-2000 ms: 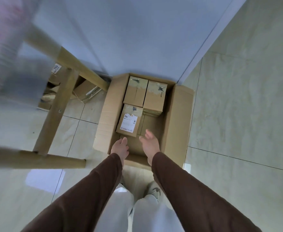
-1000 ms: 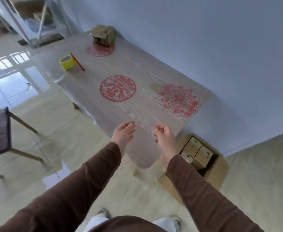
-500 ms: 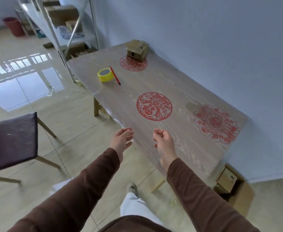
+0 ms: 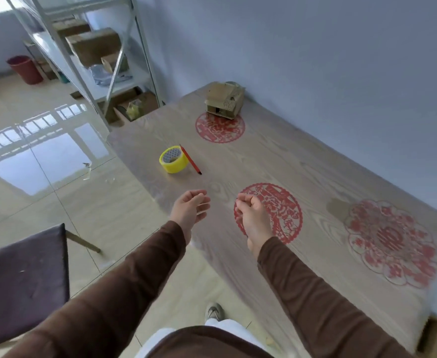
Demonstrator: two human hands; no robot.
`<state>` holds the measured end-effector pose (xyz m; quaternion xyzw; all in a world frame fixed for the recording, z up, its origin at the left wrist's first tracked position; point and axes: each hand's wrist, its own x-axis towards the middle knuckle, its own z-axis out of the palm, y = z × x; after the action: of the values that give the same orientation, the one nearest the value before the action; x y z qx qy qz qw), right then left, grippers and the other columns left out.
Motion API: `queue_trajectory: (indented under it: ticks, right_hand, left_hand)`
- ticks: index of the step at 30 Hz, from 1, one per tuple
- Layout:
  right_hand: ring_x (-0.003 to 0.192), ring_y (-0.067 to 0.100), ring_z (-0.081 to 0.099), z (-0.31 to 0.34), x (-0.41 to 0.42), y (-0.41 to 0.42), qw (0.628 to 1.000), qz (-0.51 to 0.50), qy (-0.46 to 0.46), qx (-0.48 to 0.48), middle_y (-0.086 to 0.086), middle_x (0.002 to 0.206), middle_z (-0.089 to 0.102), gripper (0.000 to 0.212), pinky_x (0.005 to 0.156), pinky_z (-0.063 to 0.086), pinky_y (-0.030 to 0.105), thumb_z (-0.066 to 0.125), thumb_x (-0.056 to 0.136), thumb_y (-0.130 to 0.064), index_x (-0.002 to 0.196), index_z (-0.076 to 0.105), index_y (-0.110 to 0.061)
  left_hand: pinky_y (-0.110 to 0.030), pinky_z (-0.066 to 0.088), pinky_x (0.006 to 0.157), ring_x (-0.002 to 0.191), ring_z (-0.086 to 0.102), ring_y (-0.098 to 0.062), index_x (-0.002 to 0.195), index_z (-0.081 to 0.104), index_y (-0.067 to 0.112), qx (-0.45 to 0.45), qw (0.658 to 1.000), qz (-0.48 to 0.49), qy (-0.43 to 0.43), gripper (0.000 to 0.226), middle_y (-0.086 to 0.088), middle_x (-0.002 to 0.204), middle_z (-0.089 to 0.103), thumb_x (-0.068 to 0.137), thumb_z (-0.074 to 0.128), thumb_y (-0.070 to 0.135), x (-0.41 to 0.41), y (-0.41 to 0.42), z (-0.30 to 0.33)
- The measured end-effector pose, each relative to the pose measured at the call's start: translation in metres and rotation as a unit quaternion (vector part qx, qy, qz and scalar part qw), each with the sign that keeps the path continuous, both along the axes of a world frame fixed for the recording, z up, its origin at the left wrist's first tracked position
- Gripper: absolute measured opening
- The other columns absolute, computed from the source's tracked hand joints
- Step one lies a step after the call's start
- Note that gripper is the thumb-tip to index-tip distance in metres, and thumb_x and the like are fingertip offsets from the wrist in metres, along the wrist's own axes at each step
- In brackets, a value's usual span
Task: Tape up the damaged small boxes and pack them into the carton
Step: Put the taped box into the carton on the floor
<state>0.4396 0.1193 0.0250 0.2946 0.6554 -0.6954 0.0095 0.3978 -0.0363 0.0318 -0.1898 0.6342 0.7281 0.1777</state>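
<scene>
While above table (image 4: 302, 161) — empty hands (image 4: 190, 211).

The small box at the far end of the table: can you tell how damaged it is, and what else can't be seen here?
- Small box, head view: too far and small to judge its tears or contents.
- Carton: only a corner shows, hidden by the table and the frame edge.
- Right hand: curled fingers hide the palm.
- Tape roll: its loose end is too small to find.
</scene>
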Motion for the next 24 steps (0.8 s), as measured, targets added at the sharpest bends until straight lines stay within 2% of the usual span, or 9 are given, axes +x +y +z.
queue_trajectory:
  ticks: [3, 6, 10, 16, 18, 22, 24]
  right_hand:
    - [0.088, 0.012, 0.059, 0.006, -0.044, -0.002, 1.000, -0.011, 0.005, -0.009, 0.001, 0.102, 0.064, 0.013, 0.073, 0.047, 0.023, 0.056, 0.100, -0.014, 0.110, 0.064, -0.017]
    - [0.085, 0.012, 0.057, 0.009, -0.080, -0.001, 0.999, -0.033, 0.004, -0.015, 0.001, 0.098, 0.061, 0.013, 0.072, 0.048, 0.027, 0.056, 0.100, -0.014, 0.110, 0.065, -0.015]
    - [0.091, 0.013, 0.060, 0.009, -0.129, 0.002, 0.998, -0.063, 0.000, -0.003, 0.000, 0.103, 0.064, 0.014, 0.077, 0.052, 0.030, 0.056, 0.100, -0.014, 0.110, 0.065, -0.015]
    - [0.094, 0.013, 0.061, 0.010, -0.226, -0.010, 0.994, -0.110, -0.002, 0.020, -0.001, 0.107, 0.065, 0.017, 0.078, 0.053, 0.029, 0.056, 0.101, -0.017, 0.115, 0.065, -0.015]
    - [0.102, 0.014, 0.062, 0.012, -0.256, -0.017, 0.994, -0.109, -0.006, 0.020, -0.002, 0.113, 0.065, 0.022, 0.084, 0.053, 0.030, 0.056, 0.102, -0.021, 0.122, 0.063, -0.016]
    - [0.125, 0.014, 0.055, 0.015, -0.318, -0.028, 0.994, -0.103, -0.006, 0.020, -0.002, 0.138, 0.058, 0.036, 0.110, 0.044, 0.037, 0.054, 0.103, -0.026, 0.138, 0.056, -0.019]
    - [0.130, 0.013, 0.051, 0.016, -0.344, -0.028, 0.994, -0.106, -0.013, 0.014, -0.002, 0.145, 0.053, 0.041, 0.111, 0.041, 0.035, 0.053, 0.104, -0.028, 0.145, 0.051, -0.022]
  left_hand:
    - [-0.030, 0.051, 0.078, 0.082, 0.065, -0.016, 0.107, 0.064, 0.013, -0.003, 1.000, -0.009, -0.008, 0.013, -0.003, 0.092, 0.069, 0.102, 0.052, 0.012, -0.039, 0.000, 0.006]
    - [-0.029, 0.050, 0.077, 0.080, 0.064, -0.015, 0.104, 0.063, 0.014, 0.001, 1.000, -0.028, -0.009, 0.012, -0.003, 0.092, 0.068, 0.102, 0.052, 0.012, -0.080, 0.002, 0.008]
    - [-0.028, 0.050, 0.075, 0.079, 0.063, -0.015, 0.105, 0.062, 0.013, 0.015, 0.999, -0.049, -0.004, 0.011, -0.003, 0.090, 0.067, 0.103, 0.051, 0.012, -0.142, 0.010, 0.012]
    - [-0.028, 0.051, 0.076, 0.080, 0.064, -0.016, 0.102, 0.062, 0.013, 0.041, 0.992, -0.120, 0.013, 0.011, -0.004, 0.091, 0.067, 0.103, 0.052, 0.010, -0.264, 0.006, 0.012]
    - [-0.028, 0.052, 0.076, 0.080, 0.064, -0.016, 0.101, 0.062, 0.013, 0.043, 0.990, -0.134, 0.018, 0.012, -0.003, 0.090, 0.068, 0.102, 0.052, 0.009, -0.303, -0.001, 0.011]
    - [-0.028, 0.051, 0.075, 0.078, 0.062, -0.015, 0.095, 0.064, 0.015, 0.034, 0.987, -0.159, 0.018, 0.017, -0.002, 0.087, 0.067, 0.102, 0.051, 0.007, -0.379, -0.011, 0.007]
    - [-0.028, 0.049, 0.072, 0.075, 0.059, -0.014, 0.094, 0.065, 0.014, 0.014, 0.986, -0.164, 0.026, 0.018, -0.002, 0.085, 0.065, 0.102, 0.052, 0.006, -0.414, -0.010, 0.003]
